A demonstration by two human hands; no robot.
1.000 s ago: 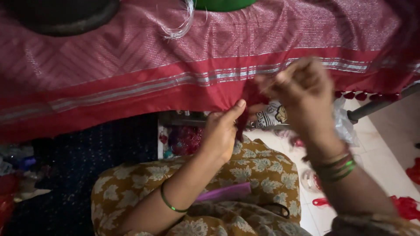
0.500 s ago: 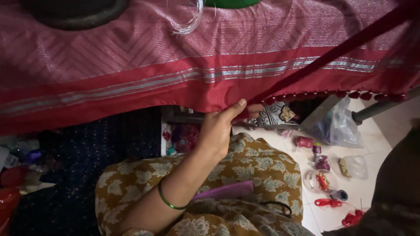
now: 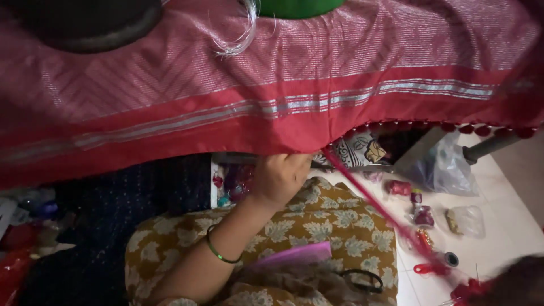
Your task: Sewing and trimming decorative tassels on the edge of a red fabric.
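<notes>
One hand, the left hand (image 3: 280, 178), pinches the red cloth (image 3: 272, 122) hem with fingers together. Since earlier, the red thread (image 3: 377, 207) slants lower, from hem to near right. Right hand out of view.

The pale tiled floor (image 3: 510, 226) carries small red thread spools (image 3: 400, 187), a clear plastic bag (image 3: 447, 170) and a clear packet (image 3: 467, 220).
</notes>
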